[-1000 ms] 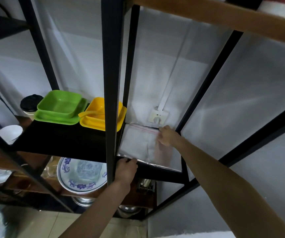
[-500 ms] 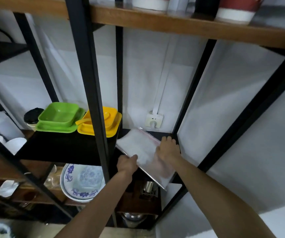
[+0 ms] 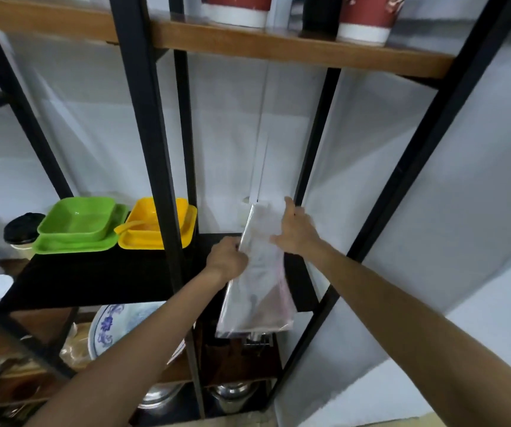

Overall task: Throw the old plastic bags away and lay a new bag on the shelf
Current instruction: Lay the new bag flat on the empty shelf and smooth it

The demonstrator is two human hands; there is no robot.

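Note:
A clear plastic bag (image 3: 259, 291) with a red-lined edge hangs tilted steeply over the right end of the black shelf (image 3: 100, 272), its lower end drooping below the shelf's front edge. My left hand (image 3: 228, 260) grips the bag's left edge about midway up. My right hand (image 3: 295, 231) holds the bag's upper part, fingers spread across it. The shelf surface under the bag is bare and dark.
Green dishes (image 3: 77, 226) and yellow dishes (image 3: 155, 224) sit on the shelf's left half. A black upright post (image 3: 152, 149) stands in front. Red cups (image 3: 363, 16) stand on the wooden shelf above; a blue-patterned plate (image 3: 115, 328) and metal pots lie below.
The bag lay flat on the shelf a second ago. Both hands have lifted it off and swung it up to a steep tilt, its lower end now hanging past the front edge.

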